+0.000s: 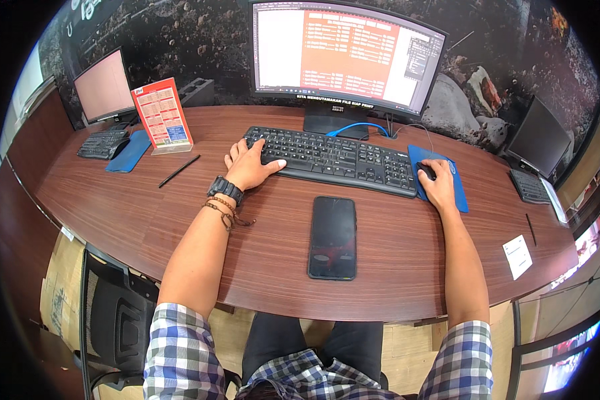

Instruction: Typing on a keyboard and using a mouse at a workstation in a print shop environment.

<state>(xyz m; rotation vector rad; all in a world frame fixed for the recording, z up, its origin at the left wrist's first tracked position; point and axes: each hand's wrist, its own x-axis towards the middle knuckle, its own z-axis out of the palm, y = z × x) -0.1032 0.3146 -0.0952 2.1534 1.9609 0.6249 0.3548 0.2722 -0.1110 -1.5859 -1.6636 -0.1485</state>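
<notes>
My left hand (250, 165) rests with fingers spread on the left end of a black keyboard (340, 160), its thumb along the near edge. A dark watch and beaded bracelets circle that wrist. At the keyboard's right end, my right hand (437, 183) is closed over a small black mouse (427, 171) on a blue mouse pad (459, 190). Behind the keyboard stands a lit monitor (347, 53) with a red page of pale text on its screen. A dark smartphone (333, 237) lies face up on the desk between my forearms.
On the wooden desk (267, 267), a red-and-white card stand (163, 117) and a black pen (179, 171) lie to the left. Further left are another monitor (105, 85) and keyboard (102, 143). A third monitor (539, 139) and a white paper (517, 257) sit right. A chair (120, 313) stands lower left.
</notes>
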